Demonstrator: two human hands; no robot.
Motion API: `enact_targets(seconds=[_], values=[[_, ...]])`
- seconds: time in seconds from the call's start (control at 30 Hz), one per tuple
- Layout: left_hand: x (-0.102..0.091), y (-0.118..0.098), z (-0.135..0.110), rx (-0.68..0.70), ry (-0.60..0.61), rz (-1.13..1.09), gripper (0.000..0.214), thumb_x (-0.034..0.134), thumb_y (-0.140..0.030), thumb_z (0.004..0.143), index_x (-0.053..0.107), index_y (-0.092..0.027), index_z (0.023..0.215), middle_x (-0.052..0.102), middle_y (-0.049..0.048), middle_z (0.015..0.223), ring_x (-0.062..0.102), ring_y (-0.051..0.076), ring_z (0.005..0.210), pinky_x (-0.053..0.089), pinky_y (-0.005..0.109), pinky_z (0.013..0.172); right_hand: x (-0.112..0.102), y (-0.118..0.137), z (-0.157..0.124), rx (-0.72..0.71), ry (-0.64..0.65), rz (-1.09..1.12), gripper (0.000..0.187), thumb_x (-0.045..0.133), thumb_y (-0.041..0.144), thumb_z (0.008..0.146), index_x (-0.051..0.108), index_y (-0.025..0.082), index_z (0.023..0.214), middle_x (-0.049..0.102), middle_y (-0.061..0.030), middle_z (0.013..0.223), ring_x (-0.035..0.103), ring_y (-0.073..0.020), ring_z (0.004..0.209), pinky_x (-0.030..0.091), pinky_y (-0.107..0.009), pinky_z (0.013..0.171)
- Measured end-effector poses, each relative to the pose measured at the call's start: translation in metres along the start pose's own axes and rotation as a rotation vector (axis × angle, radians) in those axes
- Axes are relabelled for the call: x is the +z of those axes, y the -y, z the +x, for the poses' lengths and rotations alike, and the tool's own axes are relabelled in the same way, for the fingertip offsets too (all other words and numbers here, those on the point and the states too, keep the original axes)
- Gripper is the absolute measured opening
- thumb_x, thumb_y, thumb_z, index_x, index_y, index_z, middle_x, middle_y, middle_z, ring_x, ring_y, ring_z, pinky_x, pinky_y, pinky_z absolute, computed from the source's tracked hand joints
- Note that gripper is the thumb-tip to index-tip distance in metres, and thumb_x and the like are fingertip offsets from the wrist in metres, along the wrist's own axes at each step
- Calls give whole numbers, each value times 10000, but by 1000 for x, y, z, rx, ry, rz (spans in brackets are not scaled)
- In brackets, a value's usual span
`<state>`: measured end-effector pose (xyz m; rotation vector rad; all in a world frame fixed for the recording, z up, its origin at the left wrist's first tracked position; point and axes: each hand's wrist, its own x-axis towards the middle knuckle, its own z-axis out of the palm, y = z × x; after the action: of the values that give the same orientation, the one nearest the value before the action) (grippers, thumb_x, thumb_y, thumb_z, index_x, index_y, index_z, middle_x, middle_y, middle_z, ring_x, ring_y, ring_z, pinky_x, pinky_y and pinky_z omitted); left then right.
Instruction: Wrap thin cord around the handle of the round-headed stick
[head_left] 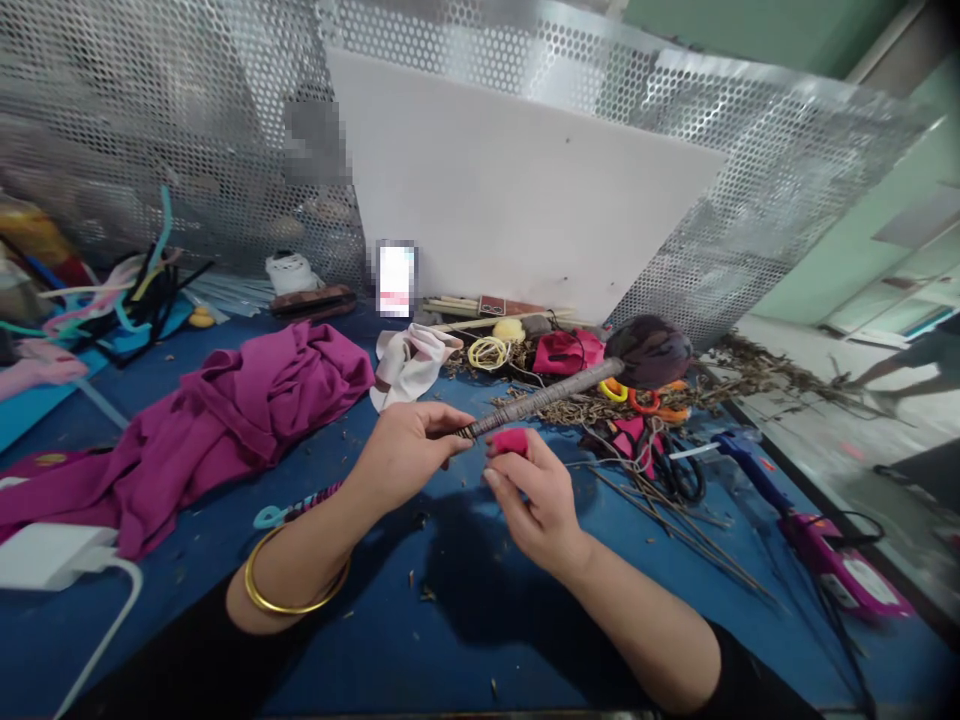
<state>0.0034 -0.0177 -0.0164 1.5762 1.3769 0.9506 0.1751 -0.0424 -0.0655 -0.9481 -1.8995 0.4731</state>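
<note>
My left hand is closed around the lower end of a grey wrapped stick. The stick slants up to the right and ends in a dark rounded ball. My right hand pinches a small pink piece right beside the stick, just below where my left fingers grip it. A gold bangle circles my left wrist. Both hands hover over the blue table.
Crumpled magenta cloth lies at left, a white cloth behind my hands. Scissors, thin sticks, rubber rings and dry plant bits sit at right. A glue gun lies far right. A perforated metal screen backs the table.
</note>
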Motion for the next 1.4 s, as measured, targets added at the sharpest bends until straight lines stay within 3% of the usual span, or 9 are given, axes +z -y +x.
enact_targets(seconds=[0.13,0.23,0.33,0.5,0.77,0.93,1.03,1.2,1.4], values=[[3,4,1,-11,48,-41,210,649,-233,676,720,-142,852,755,31,730,659,150,578,534,244,531,-5,6,-1,-49,80,352,231,452,254,944,631,203,808,622,-112,1072,581,-226,1039,477,-375,882],[6,7,1,-1,53,-7,264,632,-187,678,718,-136,922,768,50,834,703,182,711,560,271,647,-3,5,1,46,79,547,286,423,299,968,613,198,780,636,-75,856,608,-204,895,489,-358,814],[10,8,-1,76,21,182,296,613,-180,719,722,-163,994,769,45,902,709,197,789,552,302,758,-3,5,4,24,64,425,318,433,330,965,579,194,717,537,-28,679,533,-160,682,451,-300,657],[16,8,-9,207,-9,522,284,528,-203,818,721,-237,1023,752,17,1035,685,236,971,512,347,838,-4,8,4,-228,123,98,303,402,247,956,484,199,668,426,-12,620,413,-155,625,353,-295,582],[17,6,-11,183,-21,593,276,523,-231,832,712,-270,1030,753,-17,1035,687,208,951,483,296,780,-3,9,0,-272,100,41,277,404,198,939,447,199,665,419,-15,627,390,-153,617,340,-304,575],[15,6,-9,148,4,629,268,528,-248,823,723,-292,1001,763,-24,974,690,209,906,454,291,724,-11,8,9,-174,53,166,258,419,216,957,581,196,757,607,-55,741,573,-188,819,465,-342,750],[15,6,-7,152,29,630,248,530,-253,821,729,-299,963,766,-30,917,690,192,830,427,277,654,-17,4,13,-131,3,118,229,457,220,949,634,215,804,672,-55,811,577,-220,966,443,-402,890],[18,8,-8,154,54,644,245,546,-242,802,732,-309,947,767,-36,902,682,178,779,400,267,617,-21,-2,16,4,31,173,229,481,240,946,654,205,801,669,-41,805,583,-167,768,474,-320,730],[20,10,-9,175,56,684,261,545,-249,809,728,-325,980,769,-31,914,692,203,820,400,280,618,-22,-6,18,63,23,305,239,496,213,939,645,191,753,672,-48,846,619,-162,863,487,-300,805]])
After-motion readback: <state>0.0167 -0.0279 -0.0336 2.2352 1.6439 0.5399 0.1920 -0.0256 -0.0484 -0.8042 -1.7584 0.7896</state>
